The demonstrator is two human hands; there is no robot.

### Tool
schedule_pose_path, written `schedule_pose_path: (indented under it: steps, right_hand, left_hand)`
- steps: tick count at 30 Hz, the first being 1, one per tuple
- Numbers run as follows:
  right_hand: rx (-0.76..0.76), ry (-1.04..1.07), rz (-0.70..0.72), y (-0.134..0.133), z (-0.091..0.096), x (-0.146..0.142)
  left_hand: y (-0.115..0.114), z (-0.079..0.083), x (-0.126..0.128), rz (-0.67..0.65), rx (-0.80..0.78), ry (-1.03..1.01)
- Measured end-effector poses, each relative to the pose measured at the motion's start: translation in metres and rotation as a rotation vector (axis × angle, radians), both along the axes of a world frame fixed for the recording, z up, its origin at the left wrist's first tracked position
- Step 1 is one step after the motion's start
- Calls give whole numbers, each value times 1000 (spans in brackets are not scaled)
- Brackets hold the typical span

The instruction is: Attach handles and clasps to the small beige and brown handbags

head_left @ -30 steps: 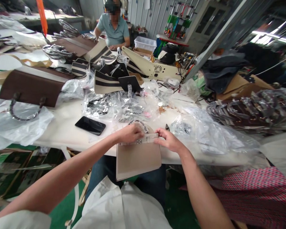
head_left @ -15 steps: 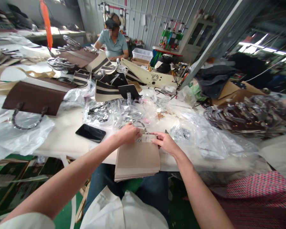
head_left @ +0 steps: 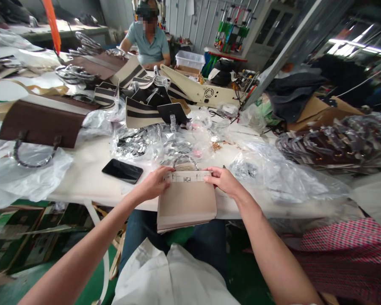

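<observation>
A beige handbag (head_left: 186, 202) lies at the table's front edge, its lower end hanging over my lap. A metal clasp (head_left: 187, 179) shows in the middle of its pale top strip, and a wrapped round handle (head_left: 186, 160) rises behind. My left hand (head_left: 158, 182) grips the bag's upper left corner, thumb on the strip. At the upper right corner my right hand (head_left: 220, 179) holds it too, with fingers on the front and along the top edge. A black phone (head_left: 122, 171) lies to the left of my left hand.
Plastic bags of silver metal parts (head_left: 131, 143) lie behind the handbag. A brown bag piece with a handle (head_left: 44, 123) is at left, striped pieces (head_left: 142, 113) in the middle. Wrapped brown bags (head_left: 333, 144) are stacked at right. A co-worker (head_left: 148, 42) sits across the table.
My left hand has moved from the middle of the top strip to the left corner, uncovering the clasp. My right hand has shifted slightly to the right corner. The view has tilted down a little.
</observation>
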State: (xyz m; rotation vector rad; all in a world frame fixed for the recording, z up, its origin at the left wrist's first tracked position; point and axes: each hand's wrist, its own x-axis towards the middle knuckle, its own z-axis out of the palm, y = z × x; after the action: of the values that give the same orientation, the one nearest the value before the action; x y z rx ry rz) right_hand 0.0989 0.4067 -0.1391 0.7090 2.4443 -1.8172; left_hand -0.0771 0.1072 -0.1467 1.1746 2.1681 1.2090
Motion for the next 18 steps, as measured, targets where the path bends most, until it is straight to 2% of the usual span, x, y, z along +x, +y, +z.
schedule_pose_path:
  steps: [3, 8, 10, 13, 18]
  right_hand:
    - [22, 14, -24, -2, -1, -4]
    - [18, -5, -6, -1, -4, -4]
    - [5, 1, 3, -1, -4, -3]
    - [-39, 28, -13, -2, -2, 1]
    - [-84, 55, -44, -3, 3, 14]
  left_hand:
    - [-4, -9, 3, 14, 76, -88]
    - [-10, -13, 0, -29, 141, -252]
    - [-14, -16, -3, 19, 144, -310]
    - [-16, -17, -7, 66, 100, -282]
    - [-15, -7, -9, 25, 76, -249]
